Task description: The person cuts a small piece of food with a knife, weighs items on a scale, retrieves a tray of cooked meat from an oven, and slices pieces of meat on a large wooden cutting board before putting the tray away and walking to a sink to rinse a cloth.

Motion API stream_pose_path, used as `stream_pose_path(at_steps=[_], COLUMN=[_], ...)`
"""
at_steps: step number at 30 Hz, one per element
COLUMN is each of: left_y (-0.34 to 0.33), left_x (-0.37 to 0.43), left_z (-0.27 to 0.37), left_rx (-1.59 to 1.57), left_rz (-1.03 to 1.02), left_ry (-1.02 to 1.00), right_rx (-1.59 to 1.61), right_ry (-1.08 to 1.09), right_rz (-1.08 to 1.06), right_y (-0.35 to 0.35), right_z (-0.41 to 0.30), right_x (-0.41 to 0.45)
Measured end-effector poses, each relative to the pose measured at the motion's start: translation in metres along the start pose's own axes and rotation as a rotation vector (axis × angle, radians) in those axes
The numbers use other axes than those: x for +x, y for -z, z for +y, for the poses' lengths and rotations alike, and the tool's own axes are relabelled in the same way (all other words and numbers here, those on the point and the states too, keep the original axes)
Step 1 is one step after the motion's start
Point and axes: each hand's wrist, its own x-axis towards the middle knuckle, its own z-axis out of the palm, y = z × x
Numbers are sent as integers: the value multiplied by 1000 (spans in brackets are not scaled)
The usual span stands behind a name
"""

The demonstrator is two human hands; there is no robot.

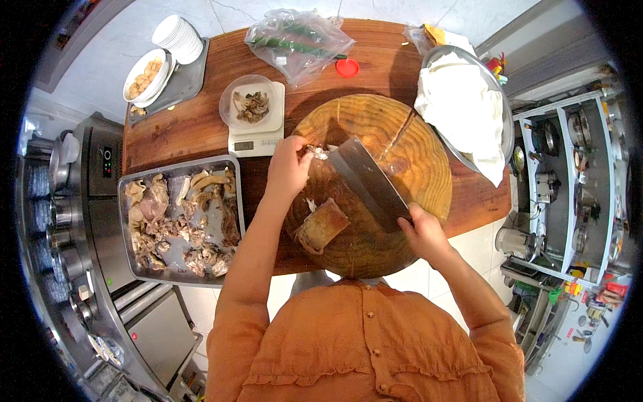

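Observation:
On the round wooden chopping block, my right hand grips a broad cleaver, its blade lying diagonally across the wood. My left hand pinches a small piece of cooked meat at the block's left side, close to the blade's far corner. A larger chunk of meat with a brown surface rests on the near left part of the block. Behind my left hand stands a white digital scale, carrying a clear plastic bowl of sliced meat.
A metal tray of meat pieces sits at left. At the back are a grey tray with stacked white bowls, a plastic bag of green vegetables and a red lid. White cloth covers a metal basin at right.

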Motion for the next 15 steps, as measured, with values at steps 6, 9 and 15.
stream_pose_path(at_steps=[6, 9, 15], left_y=[12, 6, 1], left_x=[-7, 2, 7], left_z=[-15, -11, -20], left_rx=[-120, 56, 44], left_rz=[-10, -47, -11], left_ry=[-215, -332, -406], right_rx=[62, 87, 118], right_ry=[-33, -21, -63], right_rz=[-44, -46, -81], right_y=[-7, -9, -9], right_z=[-3, -5, -4], right_x=[16, 21, 25])
